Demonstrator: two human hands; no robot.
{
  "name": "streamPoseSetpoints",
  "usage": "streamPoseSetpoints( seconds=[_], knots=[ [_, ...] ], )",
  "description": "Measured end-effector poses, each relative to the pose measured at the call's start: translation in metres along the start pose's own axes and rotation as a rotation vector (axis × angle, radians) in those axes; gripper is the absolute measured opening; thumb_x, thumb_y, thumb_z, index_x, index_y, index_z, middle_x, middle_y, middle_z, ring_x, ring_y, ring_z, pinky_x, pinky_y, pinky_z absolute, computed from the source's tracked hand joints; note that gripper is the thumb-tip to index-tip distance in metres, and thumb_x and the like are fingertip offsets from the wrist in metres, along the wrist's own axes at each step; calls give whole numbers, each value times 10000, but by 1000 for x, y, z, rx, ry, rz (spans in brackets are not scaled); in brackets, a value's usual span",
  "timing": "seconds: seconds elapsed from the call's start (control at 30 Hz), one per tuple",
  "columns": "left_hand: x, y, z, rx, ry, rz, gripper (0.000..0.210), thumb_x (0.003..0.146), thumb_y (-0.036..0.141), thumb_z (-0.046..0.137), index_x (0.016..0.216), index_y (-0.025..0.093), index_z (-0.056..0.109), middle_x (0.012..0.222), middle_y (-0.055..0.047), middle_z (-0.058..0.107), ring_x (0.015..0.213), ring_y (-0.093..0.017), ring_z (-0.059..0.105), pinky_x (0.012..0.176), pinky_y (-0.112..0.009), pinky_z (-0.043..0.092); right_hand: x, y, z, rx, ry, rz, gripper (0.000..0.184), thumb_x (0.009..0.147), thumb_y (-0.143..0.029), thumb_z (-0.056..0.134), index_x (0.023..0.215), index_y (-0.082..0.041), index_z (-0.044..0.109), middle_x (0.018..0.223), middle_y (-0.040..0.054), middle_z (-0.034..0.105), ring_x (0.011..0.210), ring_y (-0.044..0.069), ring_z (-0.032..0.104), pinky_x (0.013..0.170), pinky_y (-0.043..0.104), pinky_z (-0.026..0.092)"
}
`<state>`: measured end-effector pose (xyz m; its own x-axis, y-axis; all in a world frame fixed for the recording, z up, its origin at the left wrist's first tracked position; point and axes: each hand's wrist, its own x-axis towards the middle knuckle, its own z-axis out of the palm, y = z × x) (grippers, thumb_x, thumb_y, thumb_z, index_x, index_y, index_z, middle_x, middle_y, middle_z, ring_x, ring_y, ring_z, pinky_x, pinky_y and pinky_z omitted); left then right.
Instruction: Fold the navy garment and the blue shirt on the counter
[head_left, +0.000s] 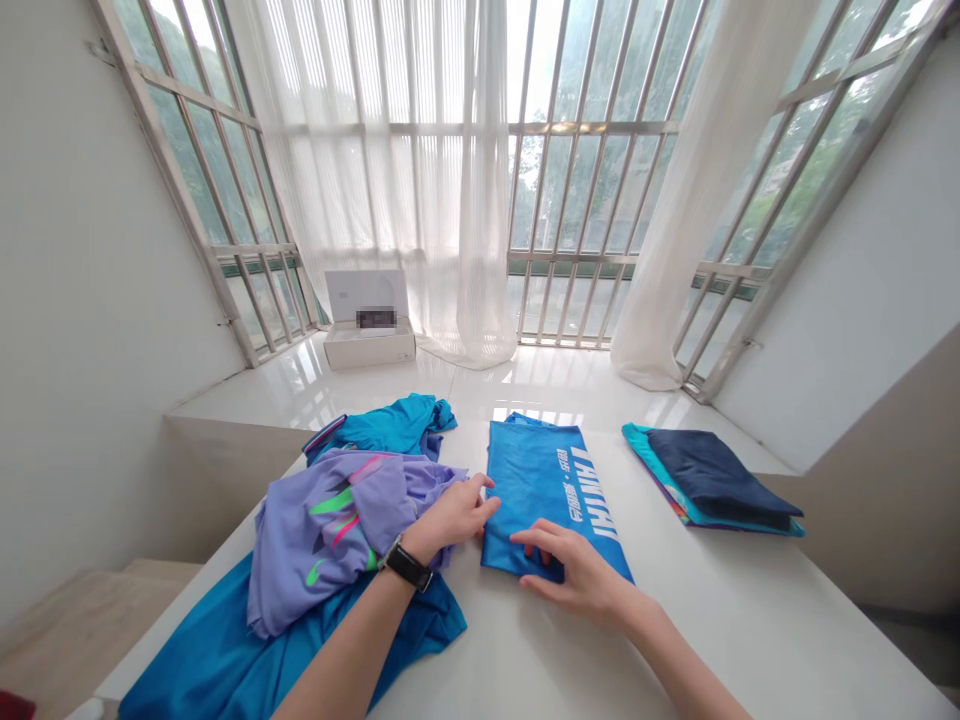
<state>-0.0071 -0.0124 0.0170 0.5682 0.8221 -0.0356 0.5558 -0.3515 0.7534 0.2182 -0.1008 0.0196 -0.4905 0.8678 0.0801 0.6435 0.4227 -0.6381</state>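
Observation:
A blue garment [525,490] with white lettering lies folded in a flat rectangle on the white table [540,660]. My left hand [456,515], a black-banded watch [407,563] on its wrist, is at the garment's left edge, thumb and forefinger apart. Over the lower part of the same garment, my right hand [574,570] hovers or rests with curved, spread fingers; whether they press on the cloth I cannot tell. Neither hand grips anything visible. Beside my left forearm is a crumpled purple garment [300,530] with green and pink marks, lying partly over a blue cloth [202,640].
Farther back on the left lies a bunched teal garment [390,425]. A small stack of folded clothes, with a dark navy piece [712,475] on top, is at the right. An open white box [371,348] stands on the window ledge by the sheer curtains [480,200].

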Motion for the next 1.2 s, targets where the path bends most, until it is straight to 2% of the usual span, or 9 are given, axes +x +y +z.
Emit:
streamPoseSetpoints(
  seconds=[0.13,0.23,0.33,0.47,0.6,0.8,0.93,1.1,1.2],
  knots=[
    [-3,-1,0,198,-22,24,299,817,232,584,1112,210,627,799,1,700,759,-188,665,671,-248,479,0,8,-11,88,64,27,311,944,-468,539,1121,-265,696,989,46,692,847,183,649,766,308,533],
    [-5,7,7,329,106,17,236,868,220,545,1081,205,645,928,-38,705,867,-203,661,777,-282,493,0,28,-16,-34,219,77,382,961,-491,487,1188,-245,670,1227,95,664,1120,236,620,994,389,493],
    [-8,21,29,380,239,134,317,975,348,463,1215,200,608,1212,-98,650,1108,-244,610,958,-353,474,0,51,-14,-256,209,183,563,928,-552,507,1394,-239,553,1507,130,482,1400,307,418,1171,497,327],
    [-15,29,61,458,87,306,596,999,568,379,1485,224,406,1552,-131,406,1422,-350,354,1149,-545,306,1,67,-6,-392,59,327,716,934,-672,377,1515,-255,406,1629,106,301,1510,308,225,1224,512,216],
    [-16,22,64,501,-19,322,586,1030,572,253,1510,264,385,1591,-80,363,1461,-351,289,1177,-602,223,2,61,-6,-442,14,416,730,939,-690,321,1535,-271,358,1644,84,262,1518,302,199,1220,493,224],
    [-11,21,43,545,0,273,481,1058,434,221,1383,294,546,1512,-36,485,1400,-330,380,1135,-610,289,-4,32,-16,-417,74,508,709,946,-684,302,1427,-221,543,1516,149,486,1414,332,419,1150,489,336],
    [-7,23,40,573,84,247,447,1049,425,273,1279,253,615,1436,-46,556,1384,-328,387,1141,-610,282,-7,19,-27,-372,114,482,645,970,-651,262,1176,-234,708,1206,136,703,1116,312,651,950,441,475],
    [-10,36,46,632,195,162,400,1013,426,373,1164,181,652,1360,-142,565,1255,-348,480,1052,-557,387,-7,18,-27,-325,122,482,647,974,-660,203,863,-244,685,883,75,717,882,263,679,778,371,449],
    [-20,44,52,564,117,198,514,930,617,466,1227,225,612,1187,-123,616,1076,-324,554,957,-518,449,-8,25,-23,-309,146,491,566,972,-640,261,867,-254,662,859,46,708,829,243,668,711,340,416]
  ],
)
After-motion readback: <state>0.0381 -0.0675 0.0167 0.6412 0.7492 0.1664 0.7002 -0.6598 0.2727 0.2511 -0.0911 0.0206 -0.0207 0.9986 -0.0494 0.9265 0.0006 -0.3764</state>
